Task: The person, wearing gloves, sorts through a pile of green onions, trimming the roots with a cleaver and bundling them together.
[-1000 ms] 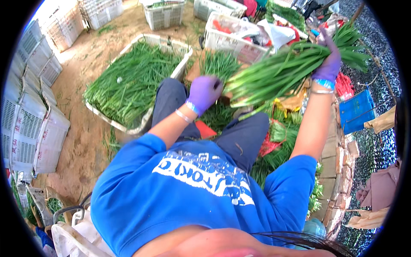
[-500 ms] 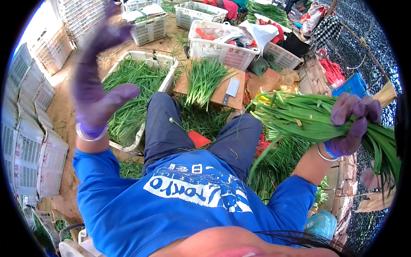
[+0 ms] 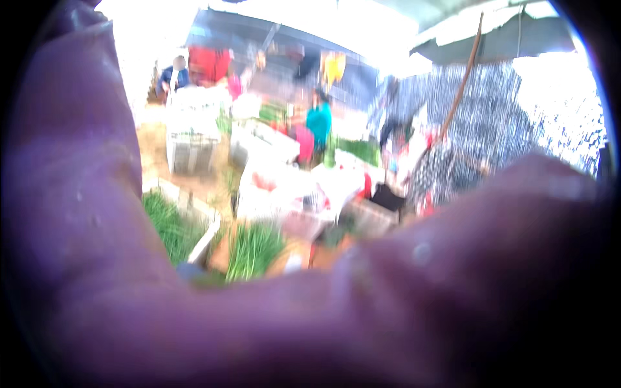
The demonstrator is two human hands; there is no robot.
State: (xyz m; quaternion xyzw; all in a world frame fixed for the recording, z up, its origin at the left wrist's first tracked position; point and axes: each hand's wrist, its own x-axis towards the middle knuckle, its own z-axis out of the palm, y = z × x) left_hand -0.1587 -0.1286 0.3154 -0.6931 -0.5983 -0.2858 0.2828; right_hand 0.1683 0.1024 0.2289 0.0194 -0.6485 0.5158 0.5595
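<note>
- A purple-gloved hand (image 3: pixel 213 310) sits right against the lens and fills the left side and the whole lower part of the view; it is so close and blurred that which hand it is cannot be told, nor whether its fingers are spread or pressed together; nothing shows in its grip
- Just past the glove's edge, a bunch of green leafy stalks (image 3: pixel 253 249) lies on the ground; to its left a white crate (image 3: pixel 202 223) holds more greens (image 3: pixel 165 223)
- Behind these stand more white crates (image 3: pixel 187 145) on bare soil, all out of focus
- Farther off, blurred people are about; one wears a teal top (image 3: pixel 318 123)
- At the right a thin brown pole (image 3: pixel 462 87) leans up toward a pale canopy (image 3: pixel 498 35); dark netting (image 3: pixel 511 123) hangs below it
</note>
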